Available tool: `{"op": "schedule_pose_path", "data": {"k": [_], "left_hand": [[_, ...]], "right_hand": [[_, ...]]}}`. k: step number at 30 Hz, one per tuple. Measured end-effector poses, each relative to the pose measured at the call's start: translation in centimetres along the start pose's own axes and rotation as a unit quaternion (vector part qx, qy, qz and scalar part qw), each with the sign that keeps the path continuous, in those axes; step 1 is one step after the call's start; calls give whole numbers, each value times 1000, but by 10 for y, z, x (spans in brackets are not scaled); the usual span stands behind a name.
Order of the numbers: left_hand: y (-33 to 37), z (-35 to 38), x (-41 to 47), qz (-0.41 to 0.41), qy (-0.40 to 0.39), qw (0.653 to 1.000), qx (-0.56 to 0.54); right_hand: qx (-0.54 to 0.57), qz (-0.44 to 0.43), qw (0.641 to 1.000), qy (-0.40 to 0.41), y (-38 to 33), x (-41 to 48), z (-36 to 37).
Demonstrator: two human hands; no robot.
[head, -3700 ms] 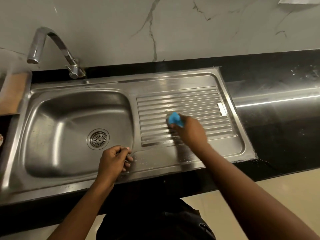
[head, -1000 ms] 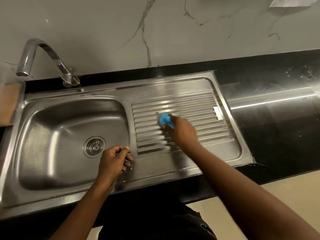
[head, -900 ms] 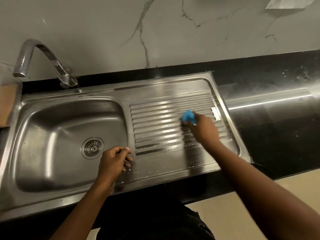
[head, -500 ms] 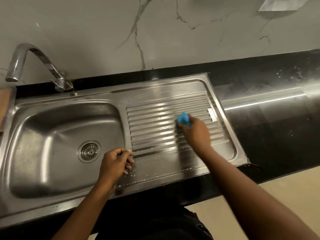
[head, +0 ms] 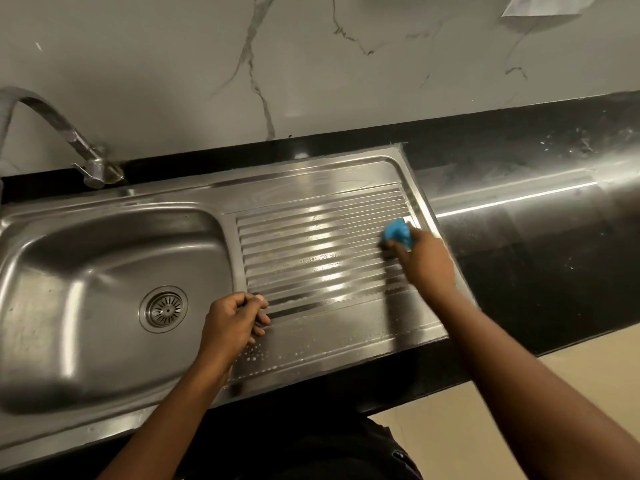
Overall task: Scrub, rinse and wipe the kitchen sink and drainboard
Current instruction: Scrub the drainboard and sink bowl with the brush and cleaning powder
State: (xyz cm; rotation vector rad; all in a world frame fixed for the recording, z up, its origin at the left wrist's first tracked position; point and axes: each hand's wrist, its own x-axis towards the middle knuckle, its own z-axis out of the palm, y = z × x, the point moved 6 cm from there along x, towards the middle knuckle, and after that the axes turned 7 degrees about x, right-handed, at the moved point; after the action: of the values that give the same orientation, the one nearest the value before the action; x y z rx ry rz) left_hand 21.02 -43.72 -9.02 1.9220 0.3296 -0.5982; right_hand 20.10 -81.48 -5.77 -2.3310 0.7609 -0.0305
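On the far left the tap (head: pixel 52 123) bends over the sink bowl (head: pixel 86 271), and no water is running. The bowl looks dull, with smudges around the drain (head: pixel 163 309). I think it has not been scrubbed yet, so it could get forgotten.

Next comes the left hand (head: pixel 230 322). It rests on the flat strip between the bowl and the drainboard (head: pixel 311 244). Its fingers are curled into a loose fist, and I can see nothing in it. Little white soap drops (head: pixel 277 355) sit just beside it on the wet steel. If the person leans hard on that fist, it could slide.

The drainboard's ridges are shiny and wet, and some foam lies in the groove nearest the person. Dirt could hide down in those grooves if the rubbing only skims the tops.

At the right end of the ridges is the blue sponge (head: pixel 398 232), pressed on the steel — the right hand (head: pixel 427 265) has its fingers pinched tight around it. The sponge is small and soapy, so it might slip out. It is also just beside the raised rim (head: pixel 420 202). One big push could bump the knuckles there, or smear soapy water onto the black counter (head: pixel 536 254).
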Motion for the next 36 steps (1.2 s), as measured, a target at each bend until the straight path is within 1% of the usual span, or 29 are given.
{"op": "schedule_pose_path", "data": {"k": [2,4,8,11,13,15,18,22,24,26,28,31,36], "left_hand": [[1,0,1,-1,2,1000,1],[1,-2,1,-3,5,1000,-1],[2,-7,-3,-5,14,1000,-5],[0,-14,-4,-9,27,1000,-7],[-5,-19,-3,-14,34,999,-12],[-7,-20,-2,-20,34,999,-17],[-6,-18,0,-22,32,999,-14],[0,-16,2,-15,36,999,-13],[3,-17,3,-13,41,999,-9],[4,-20,3,-14,43,999,1],[3,-22,2,-15,45,999,-4],[-2,-24,2,-19,39,999,-18],[-3,-23,1,-15,27,999,-17]], "right_hand": [[1,21,1000,11,19,16,-21],[0,22,1000,14,23,28,-26],[25,22,999,33,11,56,-21],[36,33,999,21,-5,72,-11],[42,26,999,7,-13,62,-2],[57,9,998,-1,-22,41,11],[57,-19,998,-11,-57,3,43],[45,-102,989,-95,-124,-42,113],[3,-152,979,-136,-158,-64,147],[-32,-182,969,-165,-177,-81,166],[-42,-185,968,-164,-172,-79,162],[-22,-135,980,-141,-132,-48,123],[-22,-37,998,-44,-38,9,28]]}}
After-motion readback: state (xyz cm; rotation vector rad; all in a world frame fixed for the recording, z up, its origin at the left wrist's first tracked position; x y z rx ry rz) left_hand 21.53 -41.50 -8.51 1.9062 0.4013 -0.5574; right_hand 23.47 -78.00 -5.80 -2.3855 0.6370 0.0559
